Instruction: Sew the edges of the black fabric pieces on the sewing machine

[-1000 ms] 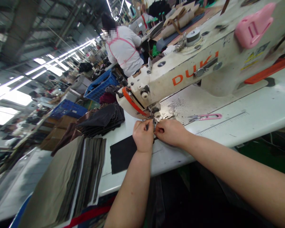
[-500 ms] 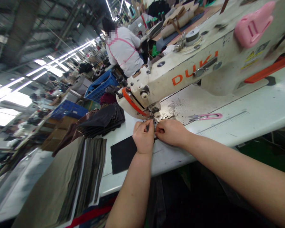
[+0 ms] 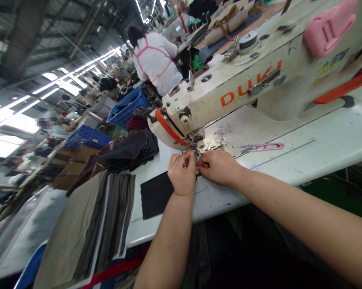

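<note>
My left hand [image 3: 182, 173] and my right hand [image 3: 217, 165] are both curled into pinches just below the needle of a white sewing machine [image 3: 244, 84] with orange letters. Their fingertips meet over a small dark piece that I cannot make out, right at the presser foot [image 3: 195, 149]. A black fabric piece [image 3: 155, 193] lies flat on the white table [image 3: 289, 156], touching my left wrist's outer side.
Pink thread snips [image 3: 260, 147] lie to the right of my hands. Stacks of dark and brown fabric [image 3: 129, 150] and long olive strips [image 3: 87, 224] lie on the left. Blue crates [image 3: 126, 106] stand beyond. A person in white with pink straps [image 3: 155, 60] sits ahead.
Both hands stay pinched at the needle; only the view has shifted slightly.
</note>
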`<state>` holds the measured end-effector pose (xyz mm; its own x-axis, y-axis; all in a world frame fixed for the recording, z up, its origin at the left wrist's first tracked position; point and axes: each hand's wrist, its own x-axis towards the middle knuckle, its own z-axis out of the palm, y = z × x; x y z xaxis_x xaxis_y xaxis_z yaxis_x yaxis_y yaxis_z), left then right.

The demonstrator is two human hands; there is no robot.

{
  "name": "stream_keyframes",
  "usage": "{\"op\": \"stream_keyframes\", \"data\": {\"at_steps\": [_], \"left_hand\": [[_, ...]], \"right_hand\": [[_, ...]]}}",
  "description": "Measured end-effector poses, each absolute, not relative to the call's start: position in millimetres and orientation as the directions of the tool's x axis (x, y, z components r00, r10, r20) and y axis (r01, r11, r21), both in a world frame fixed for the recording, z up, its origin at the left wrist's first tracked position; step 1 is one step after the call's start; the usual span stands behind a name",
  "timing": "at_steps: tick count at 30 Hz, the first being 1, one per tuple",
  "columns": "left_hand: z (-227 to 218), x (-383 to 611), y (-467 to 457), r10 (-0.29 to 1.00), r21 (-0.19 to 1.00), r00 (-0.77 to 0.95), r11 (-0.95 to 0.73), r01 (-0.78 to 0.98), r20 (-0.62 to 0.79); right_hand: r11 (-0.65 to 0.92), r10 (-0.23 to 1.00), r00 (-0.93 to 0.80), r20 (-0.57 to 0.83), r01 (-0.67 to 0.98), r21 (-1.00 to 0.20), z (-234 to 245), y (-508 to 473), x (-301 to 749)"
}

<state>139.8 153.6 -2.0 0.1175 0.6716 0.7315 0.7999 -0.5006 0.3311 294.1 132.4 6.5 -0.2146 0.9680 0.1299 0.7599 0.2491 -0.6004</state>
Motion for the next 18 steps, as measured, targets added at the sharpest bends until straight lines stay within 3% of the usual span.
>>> {"op": "stream_keyframes", "data": {"at_steps": [18], "left_hand": [[-5.4, 140.2, 158.6, 0.664, 0.288, 0.142, -0.494, 0.82, 0.734]], "right_hand": [[0.255, 0.967, -0.219, 0.132, 0.768, -0.588, 4.4, 133.0, 293.6]]}}
